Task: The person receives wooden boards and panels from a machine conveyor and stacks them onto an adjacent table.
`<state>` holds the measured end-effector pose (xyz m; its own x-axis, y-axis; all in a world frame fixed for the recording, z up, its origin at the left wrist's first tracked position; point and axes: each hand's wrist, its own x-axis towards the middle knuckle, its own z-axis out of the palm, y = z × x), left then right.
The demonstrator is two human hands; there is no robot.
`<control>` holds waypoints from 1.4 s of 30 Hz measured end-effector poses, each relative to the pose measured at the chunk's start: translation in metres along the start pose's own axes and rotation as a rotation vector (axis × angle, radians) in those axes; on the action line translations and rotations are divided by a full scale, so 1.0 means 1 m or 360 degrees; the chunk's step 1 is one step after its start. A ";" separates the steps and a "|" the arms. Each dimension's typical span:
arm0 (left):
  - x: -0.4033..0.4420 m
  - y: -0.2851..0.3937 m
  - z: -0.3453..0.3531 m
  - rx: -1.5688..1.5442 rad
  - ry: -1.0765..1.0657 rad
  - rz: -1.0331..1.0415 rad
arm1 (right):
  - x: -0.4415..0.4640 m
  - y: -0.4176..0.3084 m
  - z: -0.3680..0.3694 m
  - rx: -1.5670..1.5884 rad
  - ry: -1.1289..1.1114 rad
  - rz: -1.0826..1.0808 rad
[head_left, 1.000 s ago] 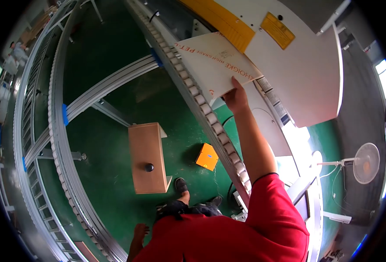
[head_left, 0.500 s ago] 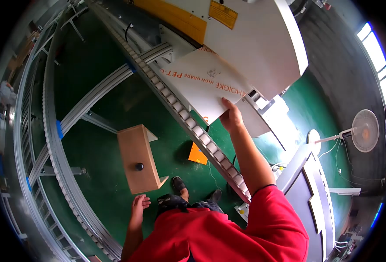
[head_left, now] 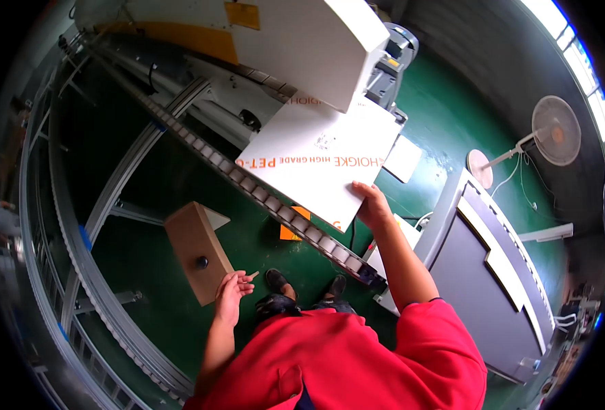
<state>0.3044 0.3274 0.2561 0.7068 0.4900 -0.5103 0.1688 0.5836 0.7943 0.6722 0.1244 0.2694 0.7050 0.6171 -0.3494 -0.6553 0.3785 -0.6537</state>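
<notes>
A white panel (head_left: 316, 154) with orange lettering lies partly over the roller rail (head_left: 248, 184), its far edge beside the white machine housing (head_left: 302, 48). My right hand (head_left: 373, 205) grips the panel's near right corner, thumb on top and the other fingers hidden below. My left hand (head_left: 231, 295) is held low over the floor with nothing in it, its fingers loosely apart. Just beyond it stands a brown wooden step or box (head_left: 196, 253) with a dark round knob.
An orange box (head_left: 294, 225) sits on the green floor behind the rail. Aluminium conveyor frames (head_left: 121, 178) run along the left. On the right are a grey-topped table (head_left: 473, 294) with white strips and a standing fan (head_left: 555, 130).
The view has turned to the right. The panel, still in my right hand, has come clear of more of the machine housing and nearer to me. My left hand has risen toward the wooden box.
</notes>
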 end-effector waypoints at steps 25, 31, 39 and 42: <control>-0.007 -0.041 0.274 -0.0340 -0.1173 -0.0487 | -0.317 -0.016 -0.072 0.0110 0.0584 -0.0757; -0.015 -0.073 0.325 0.0021 -0.1403 -0.0571 | -0.369 -0.040 -0.142 0.0486 0.0853 -0.1189; -0.016 -0.174 0.401 0.0760 -0.1402 -0.0728 | -0.431 0.043 -0.245 0.0877 0.1280 -0.1432; -0.007 -0.226 0.413 0.1070 -0.1379 -0.0652 | -0.443 0.055 -0.246 0.0976 0.1436 -0.1523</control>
<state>0.5452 -0.0754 0.2167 0.7035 -0.4119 -0.5792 0.6384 0.0082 0.7696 0.3909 -0.2980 0.2227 0.7065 -0.5845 -0.3991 0.3075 0.7614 -0.5708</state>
